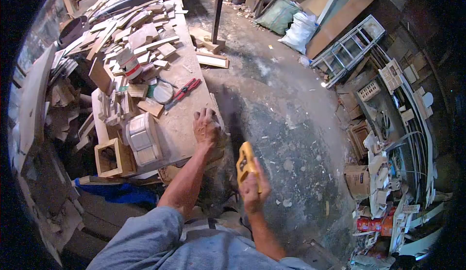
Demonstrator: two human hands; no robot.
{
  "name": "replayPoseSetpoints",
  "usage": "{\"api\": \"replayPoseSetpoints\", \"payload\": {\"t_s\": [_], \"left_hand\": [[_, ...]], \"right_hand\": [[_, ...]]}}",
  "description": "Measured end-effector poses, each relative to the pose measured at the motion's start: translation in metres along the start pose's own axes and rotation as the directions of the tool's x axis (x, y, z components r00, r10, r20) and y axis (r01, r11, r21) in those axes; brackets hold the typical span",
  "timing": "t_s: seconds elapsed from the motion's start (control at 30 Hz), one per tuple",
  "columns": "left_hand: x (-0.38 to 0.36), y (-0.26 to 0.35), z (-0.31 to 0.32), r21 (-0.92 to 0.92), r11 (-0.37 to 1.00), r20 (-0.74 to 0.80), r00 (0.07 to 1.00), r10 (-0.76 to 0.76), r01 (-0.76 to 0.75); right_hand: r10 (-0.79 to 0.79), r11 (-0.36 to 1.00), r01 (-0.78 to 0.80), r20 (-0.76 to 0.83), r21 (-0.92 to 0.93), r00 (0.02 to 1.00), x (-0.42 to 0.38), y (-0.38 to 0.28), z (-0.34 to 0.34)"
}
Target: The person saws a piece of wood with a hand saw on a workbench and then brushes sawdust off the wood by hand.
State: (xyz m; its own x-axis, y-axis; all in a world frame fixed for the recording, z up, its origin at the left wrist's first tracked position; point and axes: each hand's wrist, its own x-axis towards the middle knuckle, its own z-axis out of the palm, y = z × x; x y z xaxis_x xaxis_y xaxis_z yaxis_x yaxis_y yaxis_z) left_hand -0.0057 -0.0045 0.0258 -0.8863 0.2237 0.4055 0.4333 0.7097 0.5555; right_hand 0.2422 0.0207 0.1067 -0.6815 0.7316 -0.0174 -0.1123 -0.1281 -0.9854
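My right hand (251, 192) is wrapped round the yellow handle of a handsaw (246, 156), to the right of the workbench edge. The saw's blade is a dark blur pointing away from me. My left hand (206, 128) presses down at the near right edge of the workbench (182, 146), its fingers bent. What lies under those fingers is hidden. Red-handled pliers (187, 89) lie just beyond this hand, beside a round pale lid-like disc (163, 92).
Wood offcuts (145, 37) cover the bench's far part, near a white tub (128, 63). A hollow wooden box (114, 158) and a pale wooden block (143, 139) sit at its near left. A dark post (218, 12) stands beyond; a ladder (349, 51) leans right.
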Motion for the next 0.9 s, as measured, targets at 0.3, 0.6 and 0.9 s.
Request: {"api": "replayPoseSetpoints", "payload": {"t_s": [0.3,0.6,0.9], "left_hand": [[-0.004,-0.003,-0.003,-0.083,0.996,-0.024,1.0,0.021,-0.022],[-0.003,0.0,-0.003,0.031,0.999,0.039,0.999,-0.018,0.017],[-0.002,-0.003,0.005,0.096,0.994,0.048,0.997,-0.056,0.051]], "right_hand": [[-0.194,0.966,0.207,0.097,-0.156,0.976,0.05,0.035,0.016],[0.015,0.999,-0.012,0.076,-0.039,0.997,0.03,0.02,0.016],[-0.353,0.731,0.411,0.214,-0.545,0.911,-0.08,-0.03,-0.062]]}}
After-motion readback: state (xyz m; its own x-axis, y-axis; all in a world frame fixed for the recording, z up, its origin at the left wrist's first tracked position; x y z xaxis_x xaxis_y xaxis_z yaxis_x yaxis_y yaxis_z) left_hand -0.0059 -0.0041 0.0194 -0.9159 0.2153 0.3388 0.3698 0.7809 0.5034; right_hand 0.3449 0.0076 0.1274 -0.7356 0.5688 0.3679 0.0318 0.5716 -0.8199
